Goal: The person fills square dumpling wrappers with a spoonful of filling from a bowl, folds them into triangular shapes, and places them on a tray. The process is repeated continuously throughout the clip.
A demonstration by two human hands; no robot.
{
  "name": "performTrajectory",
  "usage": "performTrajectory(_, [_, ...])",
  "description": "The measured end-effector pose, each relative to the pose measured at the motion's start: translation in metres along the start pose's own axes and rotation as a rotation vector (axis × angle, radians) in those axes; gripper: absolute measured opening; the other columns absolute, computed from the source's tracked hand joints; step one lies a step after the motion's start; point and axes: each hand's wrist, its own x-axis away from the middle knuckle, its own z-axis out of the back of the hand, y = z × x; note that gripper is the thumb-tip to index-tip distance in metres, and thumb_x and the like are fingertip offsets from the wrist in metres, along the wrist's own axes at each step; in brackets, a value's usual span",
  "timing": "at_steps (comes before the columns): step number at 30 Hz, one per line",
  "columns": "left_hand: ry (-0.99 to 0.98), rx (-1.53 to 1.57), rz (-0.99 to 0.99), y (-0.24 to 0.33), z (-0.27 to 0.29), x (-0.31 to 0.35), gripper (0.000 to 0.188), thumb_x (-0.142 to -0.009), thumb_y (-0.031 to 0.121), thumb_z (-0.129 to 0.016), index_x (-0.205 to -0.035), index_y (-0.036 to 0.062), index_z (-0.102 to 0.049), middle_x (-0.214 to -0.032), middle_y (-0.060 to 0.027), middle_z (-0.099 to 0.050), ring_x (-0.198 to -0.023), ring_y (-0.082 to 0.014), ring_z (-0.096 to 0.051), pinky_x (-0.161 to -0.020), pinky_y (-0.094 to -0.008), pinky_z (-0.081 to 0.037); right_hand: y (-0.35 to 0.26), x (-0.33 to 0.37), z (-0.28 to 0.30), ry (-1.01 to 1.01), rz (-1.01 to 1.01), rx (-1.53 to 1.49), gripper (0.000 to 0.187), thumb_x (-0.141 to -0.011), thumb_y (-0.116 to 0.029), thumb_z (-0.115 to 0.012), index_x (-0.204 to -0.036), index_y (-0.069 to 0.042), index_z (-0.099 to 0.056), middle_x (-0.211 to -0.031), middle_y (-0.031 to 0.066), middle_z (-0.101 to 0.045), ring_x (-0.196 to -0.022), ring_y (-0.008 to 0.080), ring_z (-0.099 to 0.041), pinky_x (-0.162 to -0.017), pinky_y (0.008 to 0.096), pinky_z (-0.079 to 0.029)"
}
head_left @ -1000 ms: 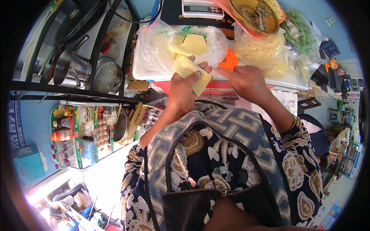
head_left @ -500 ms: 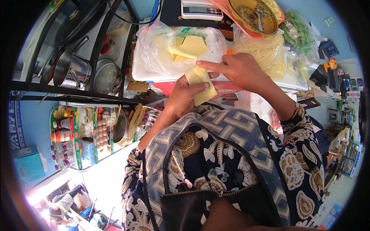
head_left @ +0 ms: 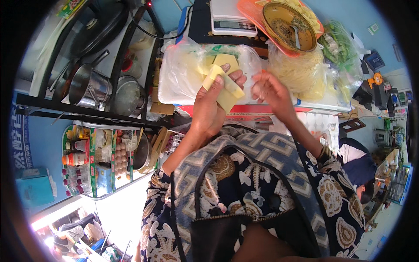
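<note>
My left hand [head_left: 208, 107] grips a pale yellow square dough wrapper [head_left: 227, 99], partly folded over, with the thumb pressed on its near face. A small grey-brown spot shows at its upper edge; I cannot tell whether it is filling or a fingertip. My right hand [head_left: 275, 96] hovers apart to the right, fingers loosely bent and slightly blurred, nothing visible in them. Just beyond the left hand, more yellow wrappers [head_left: 227, 60] lie in an opened clear plastic bag [head_left: 176, 83]. A brown bowl [head_left: 313, 41] at the far right holds dark minced filling and a metal spoon [head_left: 297, 37].
The bowl stands on an orange tray [head_left: 245, 8] with pale folded dough pieces. Nearby are a white scale [head_left: 233, 27], a bag of pale noodles [head_left: 294, 65] and bagged green vegetables [head_left: 338, 46]. Left, a black rack [head_left: 83, 105] carries pots. A person [head_left: 360, 163] is at the right.
My right hand has come off the wrapper and drawn away to the right. My left hand has lifted the wrapper slightly farther from me, and the wrapper looks more folded.
</note>
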Motion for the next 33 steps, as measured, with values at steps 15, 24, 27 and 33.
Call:
performTrajectory(15, [0.112, 0.077, -0.239, -0.002, -0.016, -0.017, 0.034, -0.098, 0.020, -0.054, -0.125, -0.0002, -0.050, -0.120, -0.0144, -0.060, -0.121, -0.0242, -0.053, -0.105, -0.0387, -0.041, 0.001, -0.024, -0.071, 0.226, -0.192, -0.943, 0.023, -0.092, -0.014, -0.063, -0.110, 0.001, -0.061, -0.106, 0.0055, -0.065, -0.097, 0.0131, -0.061, -0.088, 0.0302, -0.048])
performTrajectory(24, [0.060, -0.074, -0.278, 0.002, -0.001, -0.019, 0.027, -0.094, 0.017, -0.061, -0.114, -0.0018, -0.058, -0.099, -0.0124, -0.068, -0.096, -0.0203, -0.062, -0.092, -0.0354, -0.047, -0.005, -0.025, -0.060, 0.356, 0.211, -0.401, 0.016, -0.090, -0.009, -0.066, -0.103, 0.000, -0.064, -0.094, 0.0039, -0.066, -0.084, 0.0119, -0.060, -0.077, 0.0268, -0.048])
performTrajectory(27, [0.078, -0.231, -0.323, 0.007, -0.007, -0.018, 0.021, -0.093, 0.015, -0.063, -0.105, -0.0017, -0.064, -0.092, -0.0095, -0.068, -0.088, -0.0176, -0.064, -0.087, -0.0320, -0.049, -0.026, -0.023, -0.038, 0.247, 0.558, 0.298, 0.013, -0.087, -0.007, -0.066, -0.099, -0.001, -0.065, -0.090, 0.0065, -0.065, -0.079, 0.0158, -0.061, -0.070, 0.0290, -0.048])
performTrajectory(33, [0.071, -0.751, -0.403, 0.009, -0.003, -0.023, 0.017, -0.088, 0.007, -0.069, -0.102, -0.0004, -0.067, -0.087, -0.0050, -0.068, -0.082, -0.0087, -0.059, -0.074, -0.0239, -0.049, -0.061, -0.027, -0.017, -0.052, 0.539, 0.654, 0.012, -0.084, -0.006, -0.067, -0.096, -0.001, -0.065, -0.085, 0.0079, -0.061, -0.075, 0.0197, -0.059, -0.067, 0.0282, -0.047])
